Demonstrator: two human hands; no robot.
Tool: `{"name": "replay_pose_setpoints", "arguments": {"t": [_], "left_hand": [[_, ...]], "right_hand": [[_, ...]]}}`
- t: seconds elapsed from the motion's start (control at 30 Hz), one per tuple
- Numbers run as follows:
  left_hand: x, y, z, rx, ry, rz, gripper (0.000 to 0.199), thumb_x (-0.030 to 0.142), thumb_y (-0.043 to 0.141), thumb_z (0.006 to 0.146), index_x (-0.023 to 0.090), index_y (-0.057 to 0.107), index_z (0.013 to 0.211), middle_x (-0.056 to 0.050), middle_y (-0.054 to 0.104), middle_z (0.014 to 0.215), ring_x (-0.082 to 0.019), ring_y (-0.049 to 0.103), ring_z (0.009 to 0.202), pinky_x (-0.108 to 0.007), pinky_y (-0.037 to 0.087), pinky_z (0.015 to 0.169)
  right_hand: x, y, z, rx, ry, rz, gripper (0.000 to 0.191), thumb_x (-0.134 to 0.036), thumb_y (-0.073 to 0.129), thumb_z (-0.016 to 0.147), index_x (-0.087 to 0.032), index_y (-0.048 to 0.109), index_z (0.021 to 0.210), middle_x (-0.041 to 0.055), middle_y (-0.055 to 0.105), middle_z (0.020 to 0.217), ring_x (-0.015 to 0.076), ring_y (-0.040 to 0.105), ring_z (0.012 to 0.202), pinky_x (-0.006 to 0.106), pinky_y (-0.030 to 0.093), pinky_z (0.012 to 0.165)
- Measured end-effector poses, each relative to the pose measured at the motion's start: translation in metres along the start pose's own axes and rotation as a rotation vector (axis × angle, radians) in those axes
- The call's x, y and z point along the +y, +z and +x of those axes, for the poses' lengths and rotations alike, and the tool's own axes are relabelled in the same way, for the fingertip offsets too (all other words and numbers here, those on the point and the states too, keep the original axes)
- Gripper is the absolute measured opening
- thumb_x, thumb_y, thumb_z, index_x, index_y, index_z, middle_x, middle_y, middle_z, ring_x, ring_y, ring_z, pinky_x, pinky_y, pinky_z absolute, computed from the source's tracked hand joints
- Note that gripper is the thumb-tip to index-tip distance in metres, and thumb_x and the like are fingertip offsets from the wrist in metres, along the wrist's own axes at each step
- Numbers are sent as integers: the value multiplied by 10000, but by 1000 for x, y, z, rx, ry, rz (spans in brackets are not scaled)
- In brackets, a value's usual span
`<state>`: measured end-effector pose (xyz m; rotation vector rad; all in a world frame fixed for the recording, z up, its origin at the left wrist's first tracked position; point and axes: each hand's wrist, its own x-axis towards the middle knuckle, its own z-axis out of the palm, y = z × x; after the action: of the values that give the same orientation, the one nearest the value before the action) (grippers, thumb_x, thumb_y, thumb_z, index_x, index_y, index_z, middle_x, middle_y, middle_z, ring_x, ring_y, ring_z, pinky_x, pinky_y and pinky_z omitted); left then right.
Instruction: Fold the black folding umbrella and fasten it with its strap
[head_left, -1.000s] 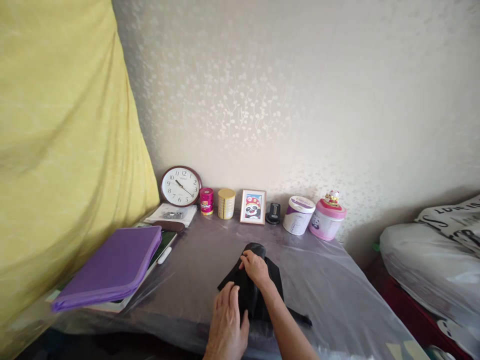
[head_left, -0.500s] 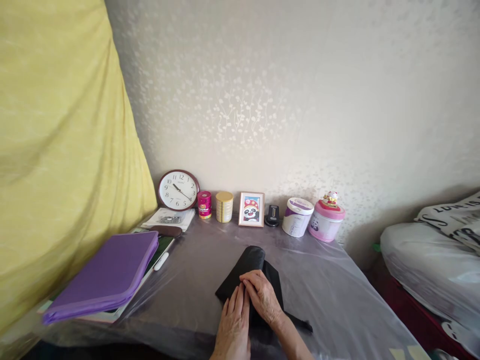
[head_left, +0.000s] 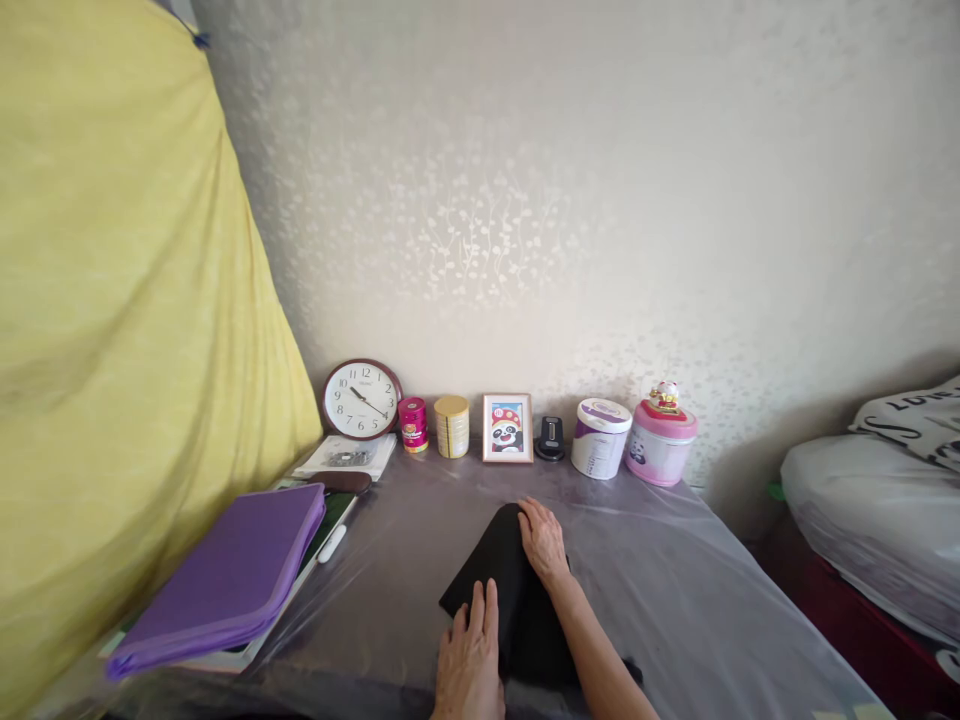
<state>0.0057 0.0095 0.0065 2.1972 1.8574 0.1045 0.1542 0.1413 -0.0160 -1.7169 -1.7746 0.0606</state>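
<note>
A folded black fabric item (head_left: 487, 560) lies on the plastic-covered table in front of me; its exact kind is not clear. It has a pointed corner on the left and a rounded far end. My left hand (head_left: 472, 650) rests on its near left part with the fingers stretched out. Farther forward, my right hand (head_left: 543, 538) lies over the far right edge, fingers extended along the fabric. A small dark end (head_left: 632, 670) of the item pokes out beyond my right forearm. Both hands touch the fabric, and neither is seen gripping it.
A purple folder (head_left: 225, 575) lies on papers at the left, beside a white pen-like object (head_left: 332, 543). Along the wall stand a clock (head_left: 362, 399), a pink tin (head_left: 413, 425), a yellow can (head_left: 452, 427), a panda picture frame (head_left: 508, 428) and two tubs (head_left: 601, 440).
My right hand has moved forward from beside the left fingertips to the item's far edge. My left hand stays near, its fingers now spread. The view has shifted slightly.
</note>
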Motion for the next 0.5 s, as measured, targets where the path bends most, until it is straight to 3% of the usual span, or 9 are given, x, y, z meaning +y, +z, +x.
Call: {"name": "replay_pose_setpoints", "arguments": {"t": [0.2, 0.37, 0.5], "left_hand": [[-1, -6, -1, 17, -57, 84, 951, -43, 462, 578, 231, 83, 1407, -91, 330, 1432, -348, 344, 1265, -523, 312, 998], [-12, -2, 5, 23, 18, -19, 916, -34, 425, 619, 206, 49, 1420, -148, 320, 1423, -232, 575, 1040, -322, 455, 838], [-26, -7, 11, 73, 58, -213, 872, -3, 432, 614, 173, 139, 1416, -114, 461, 1311, -173, 573, 1030, -236, 440, 840]], "right_hand": [[39, -13, -30, 79, 114, 111, 324, -142, 372, 783, -168, 647, 954, 107, 583, 1179, 213, 532, 1103, 363, 371, 988], [58, -28, -53, 74, 184, 282, 295, -190, 366, 769, -195, 647, 858, 87, 648, 999, 193, 608, 948, 305, 450, 883], [63, -38, -59, 67, 259, 401, 247, -250, 405, 738, -221, 642, 803, 64, 677, 900, 208, 625, 885, 331, 462, 856]]}}
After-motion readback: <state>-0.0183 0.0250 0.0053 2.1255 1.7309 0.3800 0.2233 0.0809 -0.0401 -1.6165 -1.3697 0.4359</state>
